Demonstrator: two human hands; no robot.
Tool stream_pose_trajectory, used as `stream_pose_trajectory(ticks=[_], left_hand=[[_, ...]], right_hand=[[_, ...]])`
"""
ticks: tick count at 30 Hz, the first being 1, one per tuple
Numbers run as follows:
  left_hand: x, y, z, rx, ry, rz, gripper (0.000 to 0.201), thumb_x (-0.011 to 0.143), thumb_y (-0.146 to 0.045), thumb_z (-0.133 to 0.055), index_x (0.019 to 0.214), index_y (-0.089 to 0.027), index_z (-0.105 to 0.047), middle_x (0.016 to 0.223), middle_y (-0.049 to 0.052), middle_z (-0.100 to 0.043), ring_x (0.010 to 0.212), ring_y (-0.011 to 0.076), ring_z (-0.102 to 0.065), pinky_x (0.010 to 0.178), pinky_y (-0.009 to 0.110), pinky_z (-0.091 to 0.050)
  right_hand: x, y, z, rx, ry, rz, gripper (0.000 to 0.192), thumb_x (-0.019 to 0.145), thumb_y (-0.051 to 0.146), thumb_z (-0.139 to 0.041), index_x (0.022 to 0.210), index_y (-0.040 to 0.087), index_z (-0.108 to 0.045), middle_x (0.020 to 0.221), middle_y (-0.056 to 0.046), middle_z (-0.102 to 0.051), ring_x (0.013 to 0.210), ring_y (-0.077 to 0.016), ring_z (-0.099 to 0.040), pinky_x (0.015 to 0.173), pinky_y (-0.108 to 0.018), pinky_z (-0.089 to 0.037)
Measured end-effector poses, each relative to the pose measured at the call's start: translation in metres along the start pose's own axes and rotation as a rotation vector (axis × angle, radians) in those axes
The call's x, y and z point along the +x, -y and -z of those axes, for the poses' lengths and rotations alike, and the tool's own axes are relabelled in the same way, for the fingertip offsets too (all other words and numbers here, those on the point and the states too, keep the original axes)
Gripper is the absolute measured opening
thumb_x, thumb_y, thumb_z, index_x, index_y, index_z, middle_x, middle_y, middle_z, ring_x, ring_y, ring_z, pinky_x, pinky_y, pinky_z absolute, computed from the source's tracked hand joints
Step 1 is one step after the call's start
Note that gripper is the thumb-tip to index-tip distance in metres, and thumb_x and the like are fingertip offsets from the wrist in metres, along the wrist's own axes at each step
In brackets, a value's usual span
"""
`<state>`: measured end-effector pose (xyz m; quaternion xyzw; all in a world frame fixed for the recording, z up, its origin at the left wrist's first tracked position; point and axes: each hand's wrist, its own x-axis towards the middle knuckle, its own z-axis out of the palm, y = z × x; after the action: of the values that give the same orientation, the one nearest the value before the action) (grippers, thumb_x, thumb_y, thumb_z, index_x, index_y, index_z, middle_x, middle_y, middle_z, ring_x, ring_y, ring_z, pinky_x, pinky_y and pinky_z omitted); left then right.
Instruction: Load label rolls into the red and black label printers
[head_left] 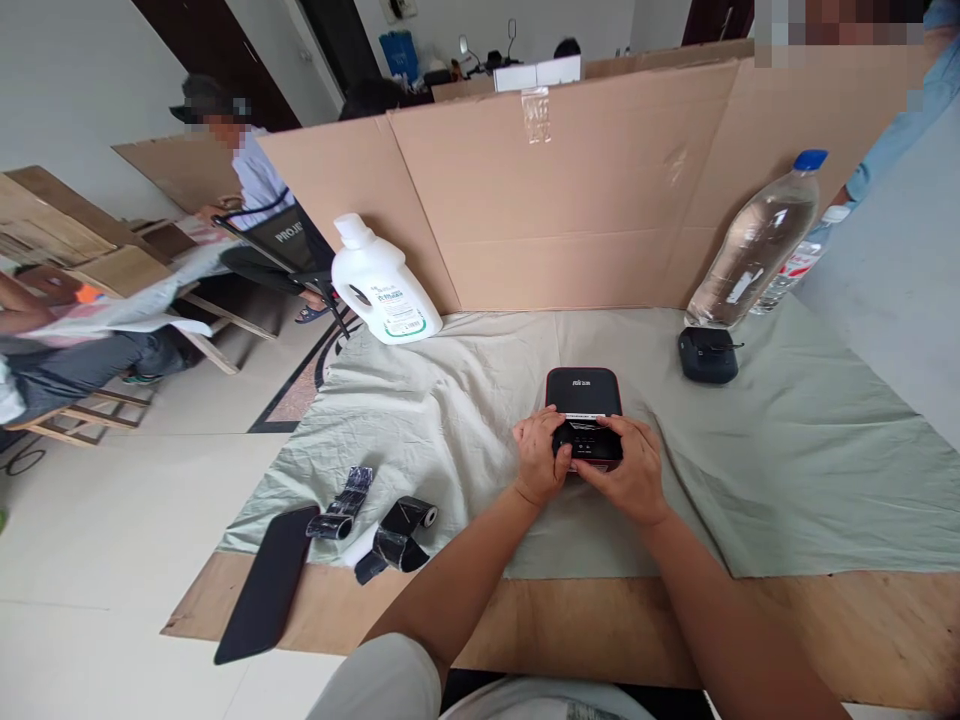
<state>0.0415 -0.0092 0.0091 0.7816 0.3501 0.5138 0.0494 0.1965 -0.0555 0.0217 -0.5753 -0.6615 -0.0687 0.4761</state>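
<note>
Head view: both hands close on the near end of a small black printer (583, 392) at the middle of the grey-green cloth (465, 400), left hand (538, 455) clasping its left edge and right hand (628, 470) wrapped over the front right, likely steadying it from both sides so it cannot slide on the loose fabric. Open cloth lies all round; the ribbon rolls (397, 530) and flat black panel (266, 580) sit well left near the table edge, while the detergent jug (382, 285), black pouch (707, 355) and water bottle (757, 245) stand back by the cardboard screen (600, 170).

Open cloth (465, 400) flanks the hands; a detergent jug (382, 285) far left, water bottle (757, 245) and black pouch (708, 355) far right block the cardboard wall (585, 190)
</note>
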Motion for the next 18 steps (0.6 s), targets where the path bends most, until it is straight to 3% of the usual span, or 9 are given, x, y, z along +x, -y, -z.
stream_pose_trajectory(ticks=[6, 9, 11, 13, 16, 18], left_hand=[[-0.003, -0.004, 0.000, -0.036, 0.001, 0.037, 0.033, 0.099, -0.035, -0.034, 0.123, -0.017, -0.049, 0.113, 0.014, -0.064, 0.120, 0.0263, -0.055, 0.097, 0.046, -0.036], [-0.005, -0.002, 0.002, -0.109, -0.004, 0.110, 0.038, 0.099, -0.039, -0.036, 0.127, -0.017, -0.047, 0.126, 0.017, -0.057, 0.125, 0.0261, -0.050, 0.102, 0.047, -0.036], [-0.004, 0.002, 0.003, -0.189, -0.064, 0.270, 0.045, 0.098, -0.047, -0.037, 0.130, -0.017, -0.046, 0.138, 0.019, -0.048, 0.131, 0.0272, -0.045, 0.106, 0.048, -0.035], [-0.001, 0.007, 0.002, -0.316, -0.105, 0.564, 0.052, 0.095, -0.056, -0.039, 0.129, -0.018, -0.050, 0.141, 0.018, -0.047, 0.133, 0.0285, -0.044, 0.107, 0.048, -0.036], [0.006, 0.011, 0.000, -0.684, 0.055, 1.009, 0.056, 0.092, -0.064, -0.040, 0.118, -0.021, -0.063, 0.126, 0.014, -0.064, 0.128, 0.0298, -0.052, 0.110, 0.049, -0.036], [0.008, 0.010, -0.001, -0.964, 0.126, 1.126, 0.053, 0.090, -0.065, -0.046, 0.111, -0.022, -0.069, 0.117, 0.011, -0.070, 0.127, 0.0303, -0.054, 0.112, 0.048, -0.035]], right_hand=[[-0.002, 0.000, -0.001, 0.027, 0.001, 0.005, 0.059, 0.075, 0.053, -0.074, 0.120, 0.020, -0.054, 0.108, -0.011, -0.068, 0.107, -0.0294, -0.062, 0.095, -0.050, -0.049], [-0.006, -0.003, -0.003, 0.077, -0.010, 0.011, 0.067, 0.075, 0.055, -0.073, 0.128, 0.021, -0.049, 0.116, -0.012, -0.064, 0.114, -0.0305, -0.058, 0.099, -0.053, -0.046], [-0.011, -0.009, -0.006, 0.137, -0.018, -0.051, 0.083, 0.072, 0.062, -0.071, 0.137, 0.019, -0.042, 0.131, -0.017, -0.055, 0.124, -0.0336, -0.050, 0.102, -0.056, -0.044], [-0.016, -0.015, -0.011, 0.222, -0.028, -0.200, 0.090, 0.076, 0.070, -0.062, 0.144, 0.017, -0.035, 0.143, -0.020, -0.045, 0.130, -0.0358, -0.045, 0.100, -0.057, -0.046], [-0.020, -0.024, -0.019, 0.388, 0.033, -0.412, 0.069, 0.093, 0.064, -0.036, 0.143, 0.016, -0.039, 0.138, -0.019, -0.052, 0.124, -0.0317, -0.054, 0.096, -0.053, -0.049], [-0.021, -0.027, -0.022, 0.476, 0.096, -0.441, 0.062, 0.097, 0.059, -0.029, 0.139, 0.016, -0.046, 0.131, -0.017, -0.059, 0.121, -0.0294, -0.058, 0.101, -0.052, -0.048]])
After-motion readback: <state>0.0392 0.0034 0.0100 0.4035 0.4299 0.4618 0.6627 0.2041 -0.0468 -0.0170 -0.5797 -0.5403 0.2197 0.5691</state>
